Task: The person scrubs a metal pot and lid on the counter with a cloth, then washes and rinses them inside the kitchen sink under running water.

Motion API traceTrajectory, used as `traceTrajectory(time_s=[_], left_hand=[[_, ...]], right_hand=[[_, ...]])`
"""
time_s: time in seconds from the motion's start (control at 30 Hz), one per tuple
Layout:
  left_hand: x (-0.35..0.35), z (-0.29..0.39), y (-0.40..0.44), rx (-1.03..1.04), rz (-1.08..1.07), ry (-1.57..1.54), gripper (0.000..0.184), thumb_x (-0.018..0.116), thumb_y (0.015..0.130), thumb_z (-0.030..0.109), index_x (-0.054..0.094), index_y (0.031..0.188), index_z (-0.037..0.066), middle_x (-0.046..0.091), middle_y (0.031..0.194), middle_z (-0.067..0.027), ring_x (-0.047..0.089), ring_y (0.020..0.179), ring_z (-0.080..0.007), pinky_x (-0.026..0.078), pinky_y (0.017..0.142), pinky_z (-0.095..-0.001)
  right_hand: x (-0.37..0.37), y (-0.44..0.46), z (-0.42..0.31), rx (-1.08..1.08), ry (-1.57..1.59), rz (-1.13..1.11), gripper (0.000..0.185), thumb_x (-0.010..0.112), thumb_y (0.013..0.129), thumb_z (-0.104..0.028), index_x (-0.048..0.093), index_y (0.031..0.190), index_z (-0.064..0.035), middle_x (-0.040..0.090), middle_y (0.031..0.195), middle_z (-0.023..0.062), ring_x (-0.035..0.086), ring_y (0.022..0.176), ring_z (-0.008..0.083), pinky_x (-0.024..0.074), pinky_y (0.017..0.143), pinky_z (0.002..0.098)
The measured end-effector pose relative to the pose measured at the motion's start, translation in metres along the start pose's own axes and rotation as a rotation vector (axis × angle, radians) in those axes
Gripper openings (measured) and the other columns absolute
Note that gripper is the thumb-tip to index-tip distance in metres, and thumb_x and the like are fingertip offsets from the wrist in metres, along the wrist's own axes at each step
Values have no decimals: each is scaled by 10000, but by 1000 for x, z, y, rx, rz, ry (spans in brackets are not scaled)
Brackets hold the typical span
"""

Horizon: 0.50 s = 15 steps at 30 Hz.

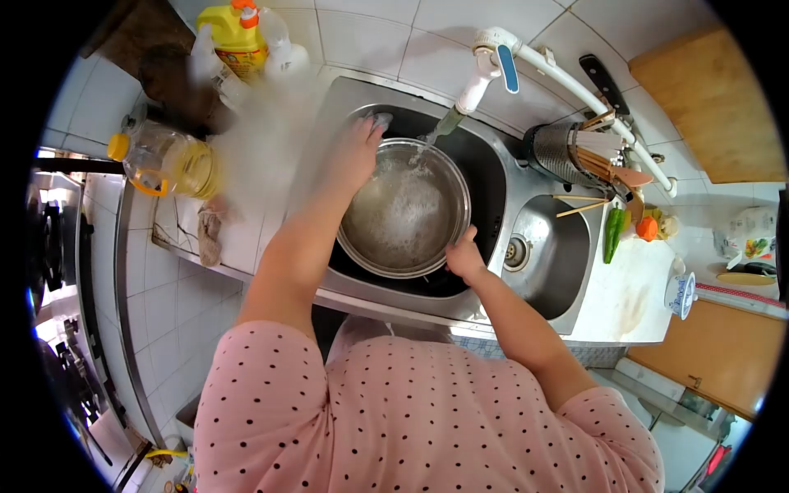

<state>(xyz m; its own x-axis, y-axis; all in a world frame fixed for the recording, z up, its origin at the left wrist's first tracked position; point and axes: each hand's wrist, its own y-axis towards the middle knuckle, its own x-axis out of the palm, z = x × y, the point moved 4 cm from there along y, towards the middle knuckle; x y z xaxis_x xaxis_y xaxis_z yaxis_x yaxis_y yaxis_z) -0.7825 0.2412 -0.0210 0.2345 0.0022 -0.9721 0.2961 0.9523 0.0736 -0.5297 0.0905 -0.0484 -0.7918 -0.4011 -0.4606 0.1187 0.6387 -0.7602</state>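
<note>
Water running into pot [404,209], centre frame, in large sink basin [485,168].
Left hand [362,152] holding pale wad [380,122] by upper-left rim; right hand [467,256] gripping lower-right rim. Faucet [472,92] overhanging pot. Yellow jug [234,41], upper left, showing unreadable label. Chopsticks [585,204] jutting over small basin [552,255].

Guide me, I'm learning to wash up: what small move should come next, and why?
Perhaps rub the pale wad around the pan: the left hand holds it by the rim, the right hand grips the opposite edge, and the tap is running.
</note>
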Motion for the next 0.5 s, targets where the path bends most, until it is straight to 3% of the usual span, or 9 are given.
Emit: traceTrajectory(time_s=[0.17, 0.27, 0.37, 0.4, 0.43, 0.5], left_hand=[[16, -22, -58, -323, 12, -174, 434, 361, 898, 82, 410, 1302, -67, 322, 1443, -209, 321, 1338, -325, 297, 1090, -373], [4, -13, -62, -220, -109, 69, 454, 376, 877, 54, 405, 1318, -50, 306, 1453, -210, 321, 1338, -324, 300, 1090, -365], [-5, -9, -17, -99, -78, -52, 483, 389, 855, 21, 407, 1336, -14, 310, 1453, -203, 324, 1335, -319, 301, 1091, -358], [-9, -9, 8, -88, -197, -41, 515, 418, 820, -27, 425, 1334, 16, 378, 1410, -203, 373, 1302, -323, 318, 1081, -361], [-11, -5, 26, -59, -192, -58, 512, 451, 783, -55, 476, 1290, 14, 461, 1350, -181, 423, 1262, -335, 352, 1058, -368], [4, 3, 41, 213, -60, -159, 469, 478, 760, -57, 535, 1221, 8, 502, 1318, -151, 451, 1237, -338, 388, 1029, -363]], right_hand=[[-2, 6, -3, -126, -260, 146, 471, 437, 892, -142, 171, 1208, 84, 595, 954, 341, 596, 884, 469, 482, 818, 478], [-1, 10, -1, -167, -244, 92, 459, 442, 892, -143, 182, 1186, 96, 591, 955, 343, 602, 893, 454, 484, 810, 477], [1, 14, 5, -193, -235, 86, 462, 448, 890, -142, 182, 1181, 101, 591, 952, 341, 602, 891, 453, 489, 799, 471], [-1, 8, -1, -192, -220, 97, 471, 451, 889, -142, 178, 1184, 103, 591, 951, 341, 603, 891, 451, 489, 798, 470], [0, 4, -1, -184, -208, 103, 479, 453, 888, -141, 173, 1188, 106, 592, 951, 341, 604, 890, 450, 490, 796, 470], [1, 1, 4, -195, -127, 189, 527, 471, 880, -136, 168, 1246, 91, 591, 965, 344, 599, 905, 454, 487, 797, 472]])
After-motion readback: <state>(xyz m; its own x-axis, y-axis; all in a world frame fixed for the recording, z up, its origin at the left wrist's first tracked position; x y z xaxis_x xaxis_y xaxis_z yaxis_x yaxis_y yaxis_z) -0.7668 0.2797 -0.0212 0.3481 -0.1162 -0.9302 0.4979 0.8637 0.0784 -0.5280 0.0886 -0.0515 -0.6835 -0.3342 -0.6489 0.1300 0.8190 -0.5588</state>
